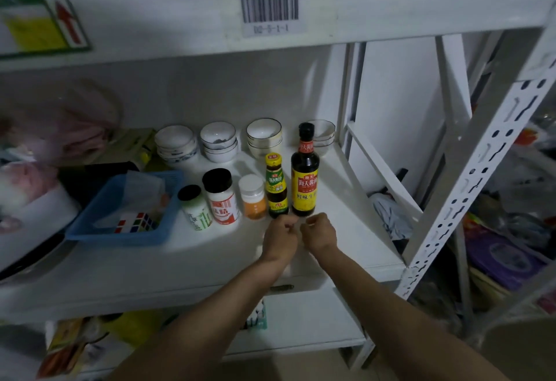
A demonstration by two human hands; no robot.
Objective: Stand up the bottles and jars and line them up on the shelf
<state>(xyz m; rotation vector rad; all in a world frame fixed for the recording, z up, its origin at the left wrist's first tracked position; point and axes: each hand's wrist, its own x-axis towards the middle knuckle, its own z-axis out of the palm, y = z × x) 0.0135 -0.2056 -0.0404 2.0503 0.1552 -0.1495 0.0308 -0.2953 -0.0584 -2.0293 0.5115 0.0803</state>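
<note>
**Five containers upright in a row on the white shelf**

The tall soy sauce bottle [304, 173] — dark glass, black cap, yellow label — stands at the right end of the row. Just left of it is a smaller dark sauce bottle [276, 186] with a yellow cap and green label, then an orange-filled jar [253, 197] with a white lid, a red-and-white jar [221, 197] with a black lid, and a green-striped white bottle [196, 207], also black-lidded.

Directly in front of the soy sauce bottle, the left hand [281, 237] and right hand [319, 231] are loosely curled and hold nothing — neither touches a bottle.

Bare shelf [346, 218] lies to the right of the soy sauce bottle up to the edge; stacked bowls [221, 142] stand behind, and a blue basket [120, 237] sits left of the row.
</note>
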